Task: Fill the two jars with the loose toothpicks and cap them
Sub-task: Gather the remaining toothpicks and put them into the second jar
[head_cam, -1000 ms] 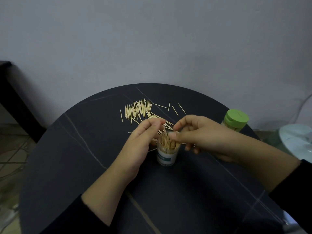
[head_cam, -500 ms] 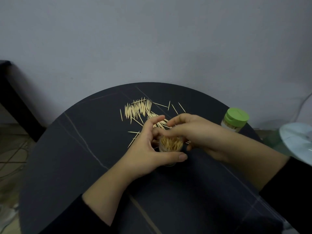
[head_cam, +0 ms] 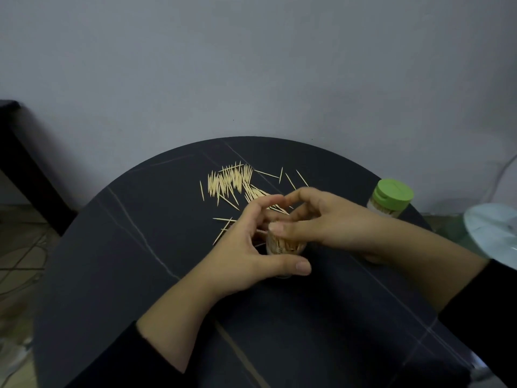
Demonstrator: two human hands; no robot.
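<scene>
Closest in, two black sleeves [head_cam: 117, 357] come up over the near edge of a round table [head_cam: 140, 275], its top dark and stone-like, with thin pale veins running across it.

Mid-table, here's the action. The left hand [head_cam: 246, 247] is wrapped round the open jar [head_cam: 282, 246], thumb laid across the near side and fingers curled round the far side. It's a small clear jar standing upright on the table, its mouth packed with pale wooden sticks seen end-on.

The right hand [head_cam: 330, 222] arches over that mouth, thumb tip down at the rim and fingers curled. Whether it pinches any sticks, I can't tell.

Just beyond the fingers lie the loose toothpicks [head_cam: 232, 182]. There's a thick fan of them side by side, with a few strays scattered right and left.

Out by the table's right edge stands the capped jar [head_cam: 390, 198], its green lid on and toothpicks showing through the clear wall, well apart from the hands.

Off the table to the right sits a pale blue round object [head_cam: 492, 233], cut by the frame. On the left there's a tiled floor [head_cam: 19, 247] and a dark piece of furniture [head_cam: 16, 152]. Behind it all is a plain grey wall [head_cam: 251, 65].
</scene>
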